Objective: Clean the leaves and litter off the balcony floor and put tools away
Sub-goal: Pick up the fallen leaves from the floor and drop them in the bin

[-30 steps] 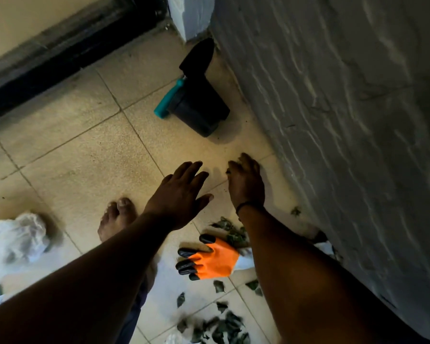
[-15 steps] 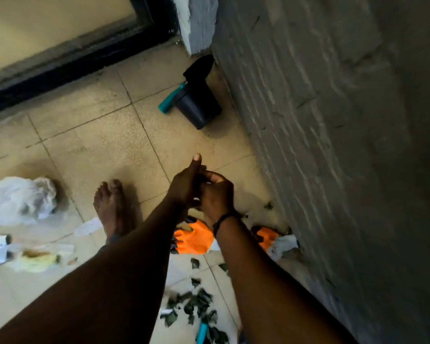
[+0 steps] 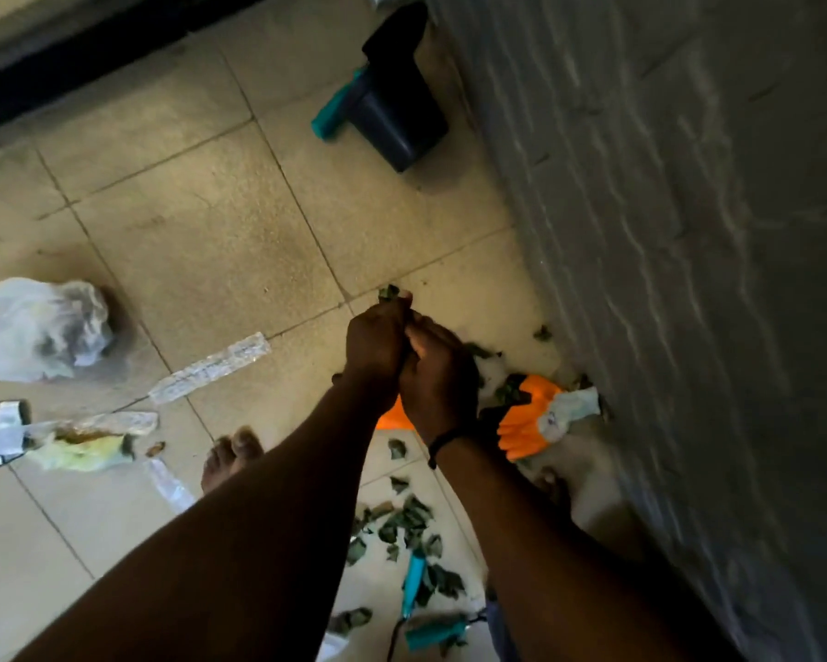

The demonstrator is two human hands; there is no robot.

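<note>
Floor: beige tiled balcony floor [image 3: 201,241], grey textured wall [image 3: 665,279] along the right, dark door track at far left.
Near litter: loose leaves [image 3: 402,527] scattered at the bottom, around teal-handled tools [image 3: 414,582]; wrappers [image 3: 86,439] off to the left.
Gloves: orange gloves [image 3: 526,422] on the floor just beyond the leaves, partly under the wrists.
Hands: left hand [image 3: 375,339] and right hand [image 3: 438,375] pressed together, fingers curled around a small clump of leaves; a scrap pokes out past the left fingertips.
Leaves vs fingers: some gripped inside, most on the floor nearer than the hands, a few just right of them.
Far: white plastic bag [image 3: 34,327] at left; dark pot [image 3: 392,117] with trowel by the wall.
Risk: loose, crumbly clump likely to shed through finger gaps on the way to the bag; bare foot [image 3: 232,453] close to the tools.
</note>
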